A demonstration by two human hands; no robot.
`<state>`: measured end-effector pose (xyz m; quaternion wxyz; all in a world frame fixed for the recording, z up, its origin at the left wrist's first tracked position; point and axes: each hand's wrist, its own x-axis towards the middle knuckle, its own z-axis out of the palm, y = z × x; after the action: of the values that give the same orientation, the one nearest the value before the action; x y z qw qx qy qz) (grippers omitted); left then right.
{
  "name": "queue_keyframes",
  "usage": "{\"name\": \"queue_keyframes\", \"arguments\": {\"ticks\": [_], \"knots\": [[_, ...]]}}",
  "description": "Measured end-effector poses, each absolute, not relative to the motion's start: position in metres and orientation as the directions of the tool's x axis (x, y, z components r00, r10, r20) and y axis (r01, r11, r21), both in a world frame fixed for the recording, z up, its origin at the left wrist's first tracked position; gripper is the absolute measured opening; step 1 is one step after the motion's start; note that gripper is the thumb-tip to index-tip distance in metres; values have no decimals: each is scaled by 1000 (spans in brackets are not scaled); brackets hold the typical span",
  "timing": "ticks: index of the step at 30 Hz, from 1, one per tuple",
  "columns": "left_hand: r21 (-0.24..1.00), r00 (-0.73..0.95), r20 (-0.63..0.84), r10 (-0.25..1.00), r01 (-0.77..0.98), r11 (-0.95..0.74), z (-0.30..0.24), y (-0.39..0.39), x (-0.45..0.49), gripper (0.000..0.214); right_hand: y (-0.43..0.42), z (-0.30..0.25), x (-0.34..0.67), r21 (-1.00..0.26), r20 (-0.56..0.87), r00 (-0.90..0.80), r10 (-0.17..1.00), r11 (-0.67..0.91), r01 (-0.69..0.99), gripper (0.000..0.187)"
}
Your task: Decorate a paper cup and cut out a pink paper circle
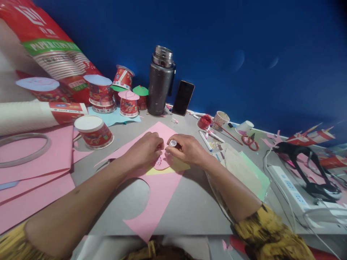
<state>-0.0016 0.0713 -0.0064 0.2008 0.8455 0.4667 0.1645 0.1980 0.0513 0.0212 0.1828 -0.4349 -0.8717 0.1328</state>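
Observation:
My left hand [148,147] is closed over a rounded pink paper piece [164,164], its fingertips pressed together at the paper. A small purplish drawing shows beside them; whether anything is pinched there is hidden. My right hand [189,148] wraps round a small tube with a white round end [172,143], its kind unclear, just right of my left fingers. Under the rounded piece lies yellow paper [180,165]. Both rest on a larger pink sheet [162,198] with a curved cut-out at its left side.
Decorated red paper cups [94,131] stand at the left, near stacked pink sheets [35,155]. A dark thermos [160,83] and a phone [183,97] stand at the back. Markers [206,141], red-handled scissors [251,142] and a power strip [290,187] lie to the right.

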Motion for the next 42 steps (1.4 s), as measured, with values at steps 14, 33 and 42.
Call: {"name": "queue_keyframes", "arguments": {"ticks": [14, 33, 42], "knots": [[485, 519, 90, 850, 723, -492, -8, 73, -2, 12, 51, 27, 202, -360, 209, -493, 844, 535, 764, 10], [508, 501, 97, 860, 718, -476, -6, 70, -2, 14, 50, 25, 198, -524, 266, -413, 871, 490, 697, 7], [502, 498, 109, 860, 719, -480, -8, 72, -1, 14, 54, 18, 197, -428, 208, -496, 843, 535, 729, 10]]}}
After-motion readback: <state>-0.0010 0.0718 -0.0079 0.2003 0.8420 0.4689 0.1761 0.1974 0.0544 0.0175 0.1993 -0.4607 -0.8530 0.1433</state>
